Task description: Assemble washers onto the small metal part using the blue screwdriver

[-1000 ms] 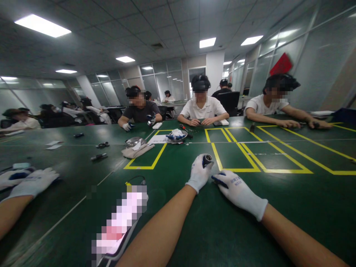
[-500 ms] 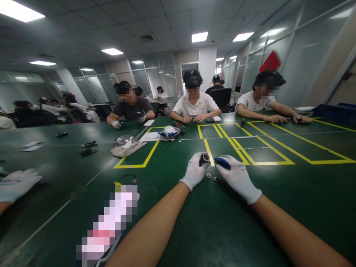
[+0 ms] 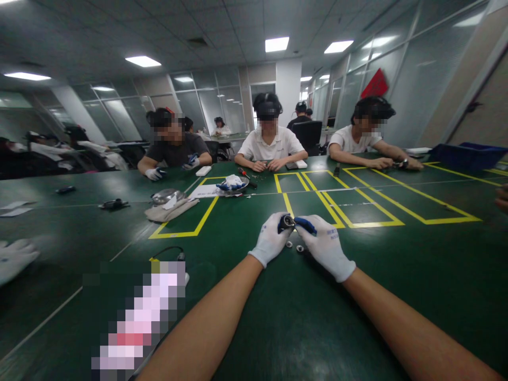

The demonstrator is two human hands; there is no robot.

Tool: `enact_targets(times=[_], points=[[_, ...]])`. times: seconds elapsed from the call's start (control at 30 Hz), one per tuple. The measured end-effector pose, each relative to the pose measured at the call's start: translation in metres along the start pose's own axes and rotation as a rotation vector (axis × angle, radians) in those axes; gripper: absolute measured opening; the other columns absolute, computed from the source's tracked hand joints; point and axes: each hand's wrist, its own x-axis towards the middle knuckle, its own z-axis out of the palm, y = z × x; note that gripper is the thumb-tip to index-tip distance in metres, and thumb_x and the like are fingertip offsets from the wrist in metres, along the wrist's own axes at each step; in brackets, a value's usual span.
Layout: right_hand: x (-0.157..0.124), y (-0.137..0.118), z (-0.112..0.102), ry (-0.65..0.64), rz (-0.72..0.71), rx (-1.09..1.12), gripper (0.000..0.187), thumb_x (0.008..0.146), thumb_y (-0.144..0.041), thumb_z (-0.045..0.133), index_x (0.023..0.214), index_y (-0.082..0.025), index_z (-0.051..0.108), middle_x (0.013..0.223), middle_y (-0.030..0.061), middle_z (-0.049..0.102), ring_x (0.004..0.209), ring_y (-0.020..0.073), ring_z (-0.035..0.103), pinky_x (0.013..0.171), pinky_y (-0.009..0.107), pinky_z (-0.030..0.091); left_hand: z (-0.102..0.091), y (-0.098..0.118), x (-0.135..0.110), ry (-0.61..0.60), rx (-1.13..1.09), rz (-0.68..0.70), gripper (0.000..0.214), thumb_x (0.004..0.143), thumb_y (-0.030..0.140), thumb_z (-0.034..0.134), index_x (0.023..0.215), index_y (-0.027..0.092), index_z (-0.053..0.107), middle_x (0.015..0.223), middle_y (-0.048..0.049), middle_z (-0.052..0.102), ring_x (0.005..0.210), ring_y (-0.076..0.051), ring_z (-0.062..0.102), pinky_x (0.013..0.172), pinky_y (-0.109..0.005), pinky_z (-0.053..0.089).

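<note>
Tabletop (image 3: 301, 328): left grip (image 3: 271, 243) clasps cylinder (image 3: 286, 223), right grip (image 3: 327, 246), tool (image 3: 306, 225).

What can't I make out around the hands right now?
Head view only:
Tip of the blue-handled tool, in the right hand: hidden where it meets the small black-and-metal cylinder gripped by the left hand.
Two small metal rings on the green table: too small to identify.
Flat object, lower left: pixelated over.
Co-worker's hand, right edge: cut off by the frame.
</note>
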Motion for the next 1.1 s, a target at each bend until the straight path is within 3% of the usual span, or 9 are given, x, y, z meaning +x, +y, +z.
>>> enact_targets(times=[0.37,0.73,1.1], points=[[-0.001,0.01,0.003,0.055,-0.053,-0.063,0.022,0.095,-0.028,0.056,0.109,-0.021,0.071,0.107,0.0089,0.07,0.099,0.0241,0.066,0.09,0.036,0.052,-0.001,0.001,-0.002,-0.079,0.037,0.107,0.04,0.091,0.025,0.062,0.13,0.017,0.055,0.125,-0.0117,0.062,0.118,-0.024,0.06,0.106,-0.039,0.048],[-0.003,0.012,0.006,-0.063,-0.139,-0.114,0.024,0.097,-0.027,0.055,0.114,-0.023,0.071,0.109,0.008,0.069,0.097,0.0227,0.066,0.086,0.034,0.053,0.0,-0.002,0.0,-0.025,0.053,0.051,0.03,0.086,0.019,0.066,0.115,0.019,0.061,0.114,-0.008,0.065,0.108,-0.023,0.062,0.098,-0.038,0.051],[-0.004,0.002,0.005,-0.135,-0.108,-0.111,0.025,0.095,-0.026,0.055,0.115,-0.021,0.07,0.104,0.0085,0.067,0.092,0.0221,0.065,0.082,0.033,0.053,-0.001,-0.007,0.0,-0.001,0.045,0.047,0.038,0.084,0.012,0.063,0.121,0.018,0.059,0.116,-0.0094,0.064,0.111,-0.023,0.061,0.101,-0.039,0.05]])
